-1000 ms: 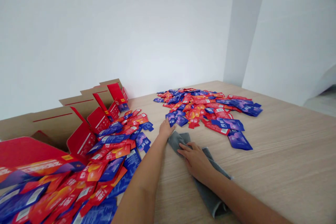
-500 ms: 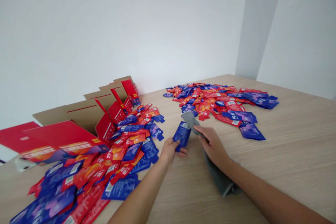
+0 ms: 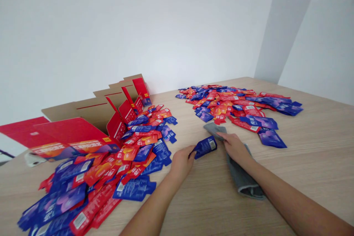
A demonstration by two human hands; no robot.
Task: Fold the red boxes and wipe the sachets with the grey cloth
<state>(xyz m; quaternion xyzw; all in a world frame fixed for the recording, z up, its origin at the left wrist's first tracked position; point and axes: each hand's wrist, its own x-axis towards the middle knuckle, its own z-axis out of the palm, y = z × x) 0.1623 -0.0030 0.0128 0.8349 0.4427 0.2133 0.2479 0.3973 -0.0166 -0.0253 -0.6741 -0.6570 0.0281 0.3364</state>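
Observation:
A small blue pouch (image 3: 205,146) with a white barcode label is pinched at one end by my left hand (image 3: 182,161), its labelled end pointing right. My right hand (image 3: 235,148) grips a grey cloth (image 3: 242,177), which hangs down under the wrist while a folded end sticks out past the fingers. A narrow gap shows between the cloth and the pouch, both held over the wooden table (image 3: 204,206). To the left of my left hand lies a spread heap of red and blue pouches (image 3: 138,155).
Another heap of red and blue pouches (image 3: 224,103) covers the table's far side. Several open red cardboard boxes (image 3: 83,132) stand in a row at the left. A white object (image 3: 34,159) sits by the nearest box. The white wall (image 3: 171,25) rises behind.
My left hand has turned the blue pouch from nearly upright to pointing right. The cloth has come away from it to the right with my right hand. The view has shifted slightly.

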